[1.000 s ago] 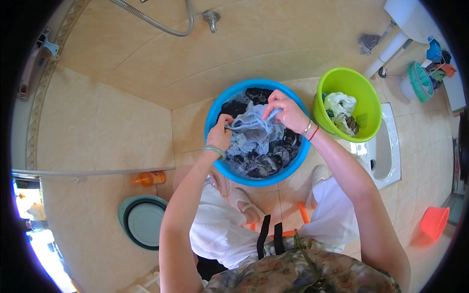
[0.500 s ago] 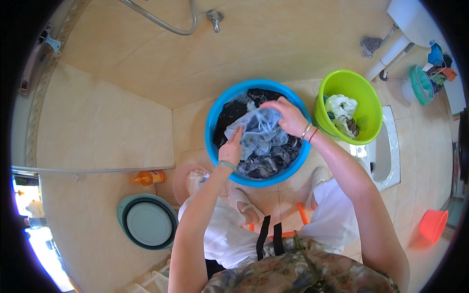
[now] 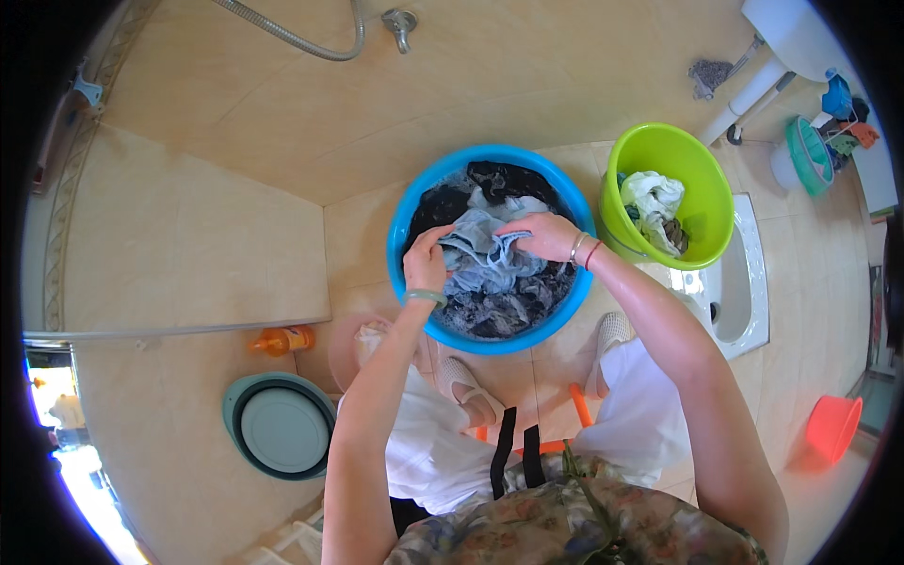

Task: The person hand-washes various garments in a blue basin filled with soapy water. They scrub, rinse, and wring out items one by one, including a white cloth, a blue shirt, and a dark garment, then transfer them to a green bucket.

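A light blue-grey garment (image 3: pixel 485 273) lies bunched and wet over soaking black clothes (image 3: pixel 508 181) in a round blue basin (image 3: pixel 399 287). At the garment's left edge, my left hand (image 3: pixel 428 264), with a pale green bangle on its wrist, is closed on the cloth. From the right, my right hand (image 3: pixel 546 235) pinches a fold of the same garment. It wears a silver bangle and a red string. Some fingertips are hidden in the folds. Water and suds show around the dark cloth.
A lime green bucket (image 3: pixel 713 221) with several clothes stands right of the basin, beside a white squat toilet (image 3: pixel 759 301). On the left are an orange bottle (image 3: pixel 273 340) and a grey-green collapsible basin (image 3: pixel 282 430). A red bucket (image 3: pixel 834 428) is at far right.
My right hand has come down and left, carrying its part of the garment toward the middle. My left hand has shifted left and its fingers have curled onto the cloth.
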The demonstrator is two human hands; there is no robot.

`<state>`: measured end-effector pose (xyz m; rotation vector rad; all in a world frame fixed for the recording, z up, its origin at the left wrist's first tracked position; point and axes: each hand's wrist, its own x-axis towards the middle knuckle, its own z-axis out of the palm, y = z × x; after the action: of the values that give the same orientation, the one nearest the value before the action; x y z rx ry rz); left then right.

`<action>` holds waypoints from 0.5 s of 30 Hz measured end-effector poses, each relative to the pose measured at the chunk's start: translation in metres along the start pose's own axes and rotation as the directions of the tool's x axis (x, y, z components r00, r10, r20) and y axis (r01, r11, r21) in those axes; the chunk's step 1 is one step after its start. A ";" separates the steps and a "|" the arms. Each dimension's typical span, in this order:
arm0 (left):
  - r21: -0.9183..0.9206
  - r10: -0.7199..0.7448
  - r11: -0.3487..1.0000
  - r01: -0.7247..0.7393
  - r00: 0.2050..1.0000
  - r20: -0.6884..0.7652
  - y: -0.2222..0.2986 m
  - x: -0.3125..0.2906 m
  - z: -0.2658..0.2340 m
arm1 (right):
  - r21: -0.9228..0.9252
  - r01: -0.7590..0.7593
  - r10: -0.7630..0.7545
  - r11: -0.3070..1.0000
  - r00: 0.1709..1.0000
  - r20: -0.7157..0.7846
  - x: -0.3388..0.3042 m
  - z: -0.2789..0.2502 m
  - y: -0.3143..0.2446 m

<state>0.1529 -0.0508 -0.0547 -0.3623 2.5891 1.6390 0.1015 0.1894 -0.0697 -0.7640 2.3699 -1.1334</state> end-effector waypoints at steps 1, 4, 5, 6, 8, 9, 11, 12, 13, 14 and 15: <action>0.003 0.026 1.000 -0.026 1.000 0.004 0.003 0.002 0.001 | 0.038 0.045 -0.044 0.998 0.999 -0.026 0.002 -0.003 -0.004; 0.032 0.176 0.984 -0.175 0.983 -0.043 -0.004 0.015 -0.005 | 0.064 0.145 -0.139 0.987 0.986 -0.097 0.006 -0.013 -0.030; 0.026 0.230 0.973 -0.229 0.968 -0.099 -0.003 0.021 -0.004 | -0.021 0.232 -0.233 0.972 0.969 -0.079 0.002 -0.015 -0.038; 0.023 0.281 0.959 -0.281 0.947 -0.156 -0.003 0.025 -0.003 | -0.104 0.317 -0.324 0.943 0.945 -0.052 -0.004 -0.015 -0.043; 0.112 0.399 0.917 -0.383 0.896 -0.195 -0.005 0.022 -0.001 | -0.247 0.405 -0.417 0.880 0.909 0.006 -0.019 -0.005 -0.053; 0.149 0.324 0.941 -0.304 0.937 -0.131 -0.017 0.017 0.002 | -0.374 0.420 -0.429 0.827 0.901 0.065 -0.023 0.001 -0.048; 0.249 0.169 0.955 -0.161 0.986 -0.008 -0.060 0.017 0.005 | -0.491 0.393 -0.383 0.778 0.915 0.127 -0.024 0.005 -0.036; 0.244 -0.024 0.969 0.028 1.000 -0.019 -0.081 0.018 0.000 | -0.518 0.335 -0.338 0.787 0.937 0.093 -0.022 0.006 -0.035; 0.236 0.015 0.972 -0.013 1.000 -0.009 -0.083 0.014 0.005 | -0.552 0.262 -0.274 0.791 0.960 0.062 -0.022 0.001 -0.028; 0.229 0.055 0.972 -0.053 0.999 -0.001 -0.085 0.010 0.010 | -0.584 0.189 -0.212 0.790 0.977 0.029 -0.022 -0.004 -0.023; 0.222 0.094 0.971 -0.093 0.996 0.005 -0.087 0.008 0.014 | -0.552 0.166 -0.175 0.817 0.984 0.036 -0.021 -0.008 -0.018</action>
<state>0.1638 -0.0747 -0.1389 -0.2346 2.7957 1.3528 0.1180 0.1976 -0.0476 -1.1782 2.7172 -0.4875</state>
